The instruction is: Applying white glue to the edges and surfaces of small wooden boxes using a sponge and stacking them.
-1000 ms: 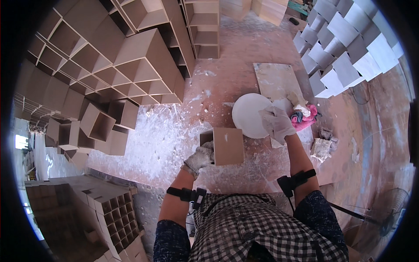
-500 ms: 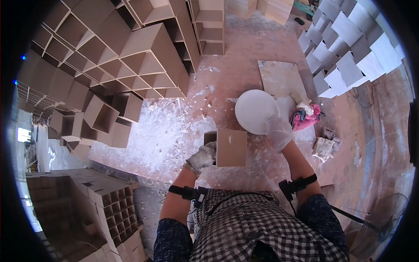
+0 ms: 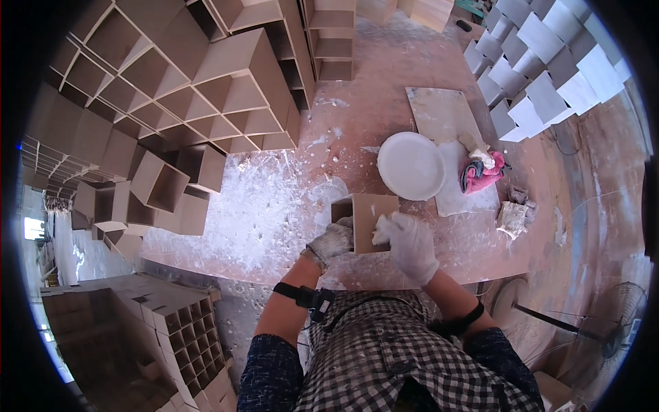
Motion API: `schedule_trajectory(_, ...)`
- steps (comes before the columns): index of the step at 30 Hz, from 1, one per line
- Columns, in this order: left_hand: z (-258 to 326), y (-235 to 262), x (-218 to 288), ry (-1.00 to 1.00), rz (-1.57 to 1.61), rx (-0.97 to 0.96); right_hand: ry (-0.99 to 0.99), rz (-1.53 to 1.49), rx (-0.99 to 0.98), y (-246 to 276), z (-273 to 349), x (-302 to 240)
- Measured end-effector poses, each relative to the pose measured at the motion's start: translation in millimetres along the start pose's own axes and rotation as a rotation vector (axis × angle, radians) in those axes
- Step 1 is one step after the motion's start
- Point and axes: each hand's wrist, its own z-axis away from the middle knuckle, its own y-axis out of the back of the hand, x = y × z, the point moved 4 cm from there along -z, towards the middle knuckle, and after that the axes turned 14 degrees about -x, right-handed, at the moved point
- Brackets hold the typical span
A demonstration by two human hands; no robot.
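A small brown cardboard box (image 3: 365,218), its open side to the left, is held just above the near part of the table. My left hand (image 3: 332,242), in a whitish knit glove, grips it with the fingers inside the opening. Against the box's right-hand face my right hand (image 3: 414,248), also gloved, presses a small off-white wad (image 3: 381,231), perhaps a sponge or cloth. Beyond the right hand stands a round white shallow dish (image 3: 412,167), its contents hard to make out.
Stacked brown open boxes (image 3: 226,103) rise at the far left, with loose ones (image 3: 159,180) beside them. White-faced boxes (image 3: 542,96) are piled at the far right. A flat board (image 3: 443,113), a pink cloth (image 3: 482,177) and a crumpled rag (image 3: 513,218) lie near the dish. A fan (image 3: 621,329) stands lower right.
My right hand has come from the dish's edge to the box's right side, bringing the off-white wad against it. The box has shifted slightly right and away from me.
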Motion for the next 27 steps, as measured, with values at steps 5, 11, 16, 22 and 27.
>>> schedule_trajectory(5,-4.0,9.2,19.7,0.036,-0.261,-0.265,-0.016,-0.202,0.371,0.6,-35.9,44.4)
schedule_trajectory(11,8.8,-8.2,3.4,-0.143,-0.162,0.201,-0.006,0.005,0.214,-15.4,36.0,1.0)
schedule_trajectory(16,-0.8,-9.5,-2.0,-0.036,-0.015,0.028,-0.053,-0.212,0.393,5.6,-23.0,38.7)
schedule_trajectory(22,-2.9,-4.9,1.8,0.028,-0.077,-0.232,-0.032,-0.081,0.375,-15.0,18.2,4.3)
schedule_trajectory(27,-2.8,-3.6,2.4,0.006,-0.032,-0.157,-0.003,-0.069,0.073,11.5,-21.9,-17.4)
